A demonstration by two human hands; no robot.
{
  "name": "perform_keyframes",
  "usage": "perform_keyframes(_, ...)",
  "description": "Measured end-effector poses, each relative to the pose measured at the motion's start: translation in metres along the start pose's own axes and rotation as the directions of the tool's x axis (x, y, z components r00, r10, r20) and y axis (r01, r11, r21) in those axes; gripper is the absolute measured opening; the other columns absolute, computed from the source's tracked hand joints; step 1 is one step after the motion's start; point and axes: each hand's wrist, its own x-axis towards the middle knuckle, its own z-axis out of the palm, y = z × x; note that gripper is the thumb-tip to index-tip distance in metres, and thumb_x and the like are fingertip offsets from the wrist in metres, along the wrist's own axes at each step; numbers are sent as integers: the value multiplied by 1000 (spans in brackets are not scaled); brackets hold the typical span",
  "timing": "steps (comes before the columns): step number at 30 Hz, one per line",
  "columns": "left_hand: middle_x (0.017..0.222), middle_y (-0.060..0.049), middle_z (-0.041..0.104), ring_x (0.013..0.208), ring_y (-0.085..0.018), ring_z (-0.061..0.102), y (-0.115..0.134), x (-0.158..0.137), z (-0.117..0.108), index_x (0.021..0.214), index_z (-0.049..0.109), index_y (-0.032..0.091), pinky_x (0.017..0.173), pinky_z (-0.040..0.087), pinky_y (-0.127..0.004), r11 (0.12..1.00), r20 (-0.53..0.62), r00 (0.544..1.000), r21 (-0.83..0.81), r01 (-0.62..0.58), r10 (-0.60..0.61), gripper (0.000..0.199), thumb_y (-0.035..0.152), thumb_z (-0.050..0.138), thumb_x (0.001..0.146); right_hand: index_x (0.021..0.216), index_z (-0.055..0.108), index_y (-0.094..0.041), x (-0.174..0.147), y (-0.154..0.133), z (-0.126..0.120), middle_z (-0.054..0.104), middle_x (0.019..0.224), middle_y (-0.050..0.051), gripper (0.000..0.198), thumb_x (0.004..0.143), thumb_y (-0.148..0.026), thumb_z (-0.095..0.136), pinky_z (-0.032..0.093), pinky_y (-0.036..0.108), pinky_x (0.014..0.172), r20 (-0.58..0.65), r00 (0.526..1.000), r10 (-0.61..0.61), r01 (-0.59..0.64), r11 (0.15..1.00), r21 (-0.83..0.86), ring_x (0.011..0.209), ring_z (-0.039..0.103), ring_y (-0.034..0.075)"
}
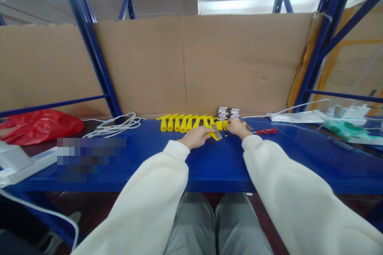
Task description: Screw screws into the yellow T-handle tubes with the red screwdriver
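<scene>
My left hand [196,137] is closed around a yellow scraper [213,135] whose flat grey metal blade points right. Just across from it, my right hand [237,126] has its fingers pinched at a cluster of small yellow parts [221,125]; exactly which piece they grip is hard to see. Behind my left hand, several yellow handles [176,123] with wide flat heads lie side by side, their round ends toward me. A stack of small white-and-brown packets [228,113] stands behind my right hand. Beside that hand lies a screwdriver [267,131] with a red handle.
Cardboard [143,63] walls the back of the blue table [218,167]. Coiled white cable [119,125] and a red plastic bag [48,125] lie left, near a white power strip [32,165]. To the right are a green-and-white packet [347,129], chargers and cords. Blue posts frame both sides.
</scene>
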Motion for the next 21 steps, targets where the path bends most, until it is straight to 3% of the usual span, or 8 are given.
perform_keyframes(4, 131, -8, 71, 121, -23, 65, -2, 1, 1, 137, 65, 25, 108, 48, -35, 1000, -5, 1000, -2, -10, 10, 42, 23, 54, 97, 126, 68, -24, 2, 1, 1, 72, 126, 11, 41, 89, -22, 51, 40, 48, 105, 11, 1000, 28, -29, 999, 15, 121, 64, 29)
perform_keyframes(13, 132, -9, 70, 121, -23, 65, 2, 0, -1, 139, 64, 25, 107, 47, -35, 1000, 11, 1000, 13, 4, -4, 43, 22, 54, 97, 130, 66, -19, -8, -6, -6, 72, 126, 15, 44, 92, -18, 43, 36, 44, 105, -13, 999, -49, 47, 994, -99, 122, 64, 29)
perform_keyframes(21, 129, -7, 72, 118, -22, 66, -3, 1, 2, 136, 66, 26, 105, 49, -34, 1000, -12, 1000, -3, -12, 12, 41, 24, 56, 96, 116, 75, -17, -7, -4, -4, 75, 117, 18, 39, 92, -24, 45, 36, 48, 102, -30, 997, -67, 63, 991, -121, 118, 64, 33)
